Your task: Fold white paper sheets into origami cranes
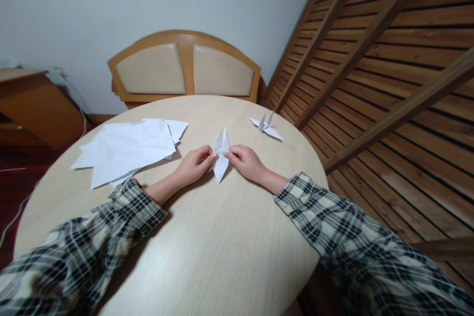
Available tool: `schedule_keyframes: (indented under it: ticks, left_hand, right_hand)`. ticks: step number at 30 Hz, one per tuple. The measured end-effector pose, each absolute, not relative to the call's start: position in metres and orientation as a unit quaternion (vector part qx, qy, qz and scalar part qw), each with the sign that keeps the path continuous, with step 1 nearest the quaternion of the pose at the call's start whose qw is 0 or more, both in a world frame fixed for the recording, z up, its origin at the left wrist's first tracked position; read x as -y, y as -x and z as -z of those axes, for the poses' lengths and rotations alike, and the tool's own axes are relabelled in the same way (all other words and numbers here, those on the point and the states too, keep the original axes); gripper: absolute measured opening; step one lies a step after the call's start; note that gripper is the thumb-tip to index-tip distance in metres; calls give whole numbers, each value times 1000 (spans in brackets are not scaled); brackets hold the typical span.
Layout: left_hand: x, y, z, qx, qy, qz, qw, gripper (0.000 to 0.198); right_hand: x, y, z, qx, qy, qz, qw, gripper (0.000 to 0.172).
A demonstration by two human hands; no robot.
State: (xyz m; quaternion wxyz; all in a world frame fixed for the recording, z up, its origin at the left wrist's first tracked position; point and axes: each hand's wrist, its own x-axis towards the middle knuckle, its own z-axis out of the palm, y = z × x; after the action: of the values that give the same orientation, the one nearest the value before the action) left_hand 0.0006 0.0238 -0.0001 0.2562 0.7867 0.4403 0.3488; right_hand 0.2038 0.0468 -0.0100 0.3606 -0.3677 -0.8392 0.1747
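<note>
A folded white paper shape [221,157], narrow and pointed at both ends, lies on the round pale wooden table [207,252]. My left hand [193,165] pinches its left side with closed fingers. My right hand [246,161] pinches its right side the same way. Both forearms in plaid sleeves rest on the tabletop. A finished white paper crane [266,126] stands on the table beyond my right hand, apart from it.
A loose stack of white paper sheets [128,148] lies on the table's left part. A wooden chair with padded back [184,67] stands behind the table. Slatted wooden frame [374,59] leans on the right; a wooden cabinet [33,103] is at left.
</note>
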Motion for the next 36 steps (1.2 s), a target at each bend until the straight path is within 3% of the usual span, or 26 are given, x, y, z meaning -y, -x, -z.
schedule_keyframes:
  ticks: [14,23,31,32,36]
  left_hand:
    - [-26,0,3,-426,-792,-348,267,28]
    - [-25,-2,-1,-423,-768,-365,314,29]
    - [-25,-1,2,-407,-786,-334,324,30]
    - [-25,-1,2,-406,-790,-328,323,30]
    - [-23,-1,2,-412,-797,-312,312,30]
  right_hand:
    - [-48,-204,14,859,376,-112,329,35]
    - [-47,-204,11,838,368,-189,356,40]
    - [-46,-202,12,786,359,-299,405,17]
    - [-46,-202,13,776,356,-313,417,20]
    - [-45,-203,15,756,350,-321,450,73]
